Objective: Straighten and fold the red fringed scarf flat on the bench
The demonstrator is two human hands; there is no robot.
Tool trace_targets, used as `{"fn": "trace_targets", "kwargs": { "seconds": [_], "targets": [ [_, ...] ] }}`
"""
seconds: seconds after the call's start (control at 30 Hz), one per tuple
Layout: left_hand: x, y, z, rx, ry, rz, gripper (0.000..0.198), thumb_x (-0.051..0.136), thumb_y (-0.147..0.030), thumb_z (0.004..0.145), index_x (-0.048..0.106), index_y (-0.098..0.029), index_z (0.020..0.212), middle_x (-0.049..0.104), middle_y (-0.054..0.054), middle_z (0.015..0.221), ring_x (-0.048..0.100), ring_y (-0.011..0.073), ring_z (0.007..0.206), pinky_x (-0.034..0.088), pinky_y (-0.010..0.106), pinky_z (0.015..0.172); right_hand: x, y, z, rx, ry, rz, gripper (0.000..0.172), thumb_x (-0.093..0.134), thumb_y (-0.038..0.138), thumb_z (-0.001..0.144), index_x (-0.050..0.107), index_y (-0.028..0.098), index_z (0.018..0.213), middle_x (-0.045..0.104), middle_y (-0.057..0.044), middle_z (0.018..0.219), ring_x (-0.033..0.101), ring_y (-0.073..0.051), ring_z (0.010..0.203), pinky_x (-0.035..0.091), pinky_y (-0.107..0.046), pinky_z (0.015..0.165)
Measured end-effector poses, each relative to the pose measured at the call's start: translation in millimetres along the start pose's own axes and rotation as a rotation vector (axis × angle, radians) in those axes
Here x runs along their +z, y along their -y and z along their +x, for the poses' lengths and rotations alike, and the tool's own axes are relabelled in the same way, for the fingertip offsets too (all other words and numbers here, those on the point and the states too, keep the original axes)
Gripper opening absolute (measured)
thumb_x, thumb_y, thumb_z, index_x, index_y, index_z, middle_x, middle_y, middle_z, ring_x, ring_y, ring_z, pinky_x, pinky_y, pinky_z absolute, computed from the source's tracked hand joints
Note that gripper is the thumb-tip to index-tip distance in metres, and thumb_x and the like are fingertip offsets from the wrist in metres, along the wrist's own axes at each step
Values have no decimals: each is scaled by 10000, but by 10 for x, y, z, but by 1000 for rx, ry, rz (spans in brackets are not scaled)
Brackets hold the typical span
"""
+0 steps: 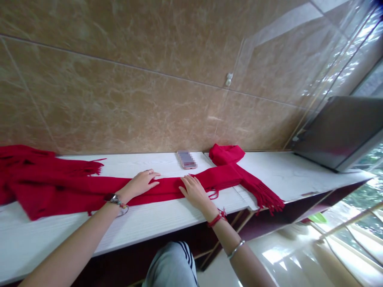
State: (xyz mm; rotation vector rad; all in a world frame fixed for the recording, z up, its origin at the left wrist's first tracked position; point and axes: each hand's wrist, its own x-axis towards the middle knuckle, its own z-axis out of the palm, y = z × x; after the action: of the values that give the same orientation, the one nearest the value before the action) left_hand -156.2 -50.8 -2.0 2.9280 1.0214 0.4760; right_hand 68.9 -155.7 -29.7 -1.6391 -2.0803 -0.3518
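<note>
A long red scarf lies flat in a narrow strip along the white tabletop. My left hand rests on the strip with its fingers stretched out. A short way to the right, my right hand lies on the same strip, palm down, fingers extended. More red cloth is bunched at the left end, with a fringe pointing right. On the right, a second red scarf, as it seems, is folded and crossed, and its fringed end reaches the table's front edge. Where one cloth ends under the other I cannot tell.
A phone lies on the white tabletop near the tiled wall. A dark grey box-like appliance stands at the far right. My knee is below the front edge. A green basin shows lower right.
</note>
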Motion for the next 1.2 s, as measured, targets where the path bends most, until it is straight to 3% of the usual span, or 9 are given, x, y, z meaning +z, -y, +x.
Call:
{"fn": "trace_targets", "kwargs": {
  "seconds": [0.23,0.37,0.5,0.6,0.73,0.87,1.07,1.2],
  "targets": [
    [-104,-231,-59,225,58,-61,423,551,-426,799,539,-230,1173,482,67,1183,490,188,1052,366,295,943,-79,-44,-21,-76,-25,117,253,476,224,864,593,150,1075,617,-110,1115,530,-214,1074,370,-409,974],
    [-147,-314,-59,295,84,-30,258,506,-305,837,601,-219,1061,533,55,1093,533,163,954,394,276,893,-200,-205,-67,-145,-97,175,250,444,183,872,607,166,1060,618,-103,1115,512,-203,1101,373,-413,977],
    [-137,-302,-58,296,100,26,290,441,-118,816,606,-209,1036,590,44,1000,560,150,916,414,257,851,-398,-418,-147,-197,-85,161,266,458,175,860,597,179,1087,613,-102,1124,521,-204,1087,392,-426,963],
    [-114,-306,-56,290,92,65,280,434,-114,821,610,-207,1017,611,42,979,571,152,911,424,256,836,-494,-525,-187,-235,-26,108,303,504,175,830,581,166,1123,609,-108,1131,516,-213,1096,390,-422,970],
    [-101,-320,-51,257,20,123,238,394,-186,882,609,-202,982,616,42,953,588,146,835,450,241,748,-451,-553,-176,-296,59,-6,324,509,134,804,589,152,1117,617,-106,1125,514,-224,1103,346,-444,1003],
    [-124,-329,-50,218,-40,153,254,359,-206,907,602,-191,979,610,42,933,588,132,745,455,225,670,-359,-553,-138,-299,63,-59,296,455,94,822,625,156,1056,655,-96,1046,558,-212,1040,356,-424,993],
    [-160,-334,-41,236,44,170,151,522,-196,830,593,-201,964,600,43,951,581,158,836,447,253,759,-348,-641,-156,-278,-12,-41,288,428,91,849,611,147,1063,666,-109,1008,606,-195,939,400,-403,953],
    [-184,-300,-53,219,3,190,188,462,-137,843,605,-205,944,600,32,945,584,140,784,453,241,720,-371,-713,-174,-344,36,-41,283,454,71,831,613,132,1057,660,-118,1029,597,-209,975,387,-415,967]
  ]
}}
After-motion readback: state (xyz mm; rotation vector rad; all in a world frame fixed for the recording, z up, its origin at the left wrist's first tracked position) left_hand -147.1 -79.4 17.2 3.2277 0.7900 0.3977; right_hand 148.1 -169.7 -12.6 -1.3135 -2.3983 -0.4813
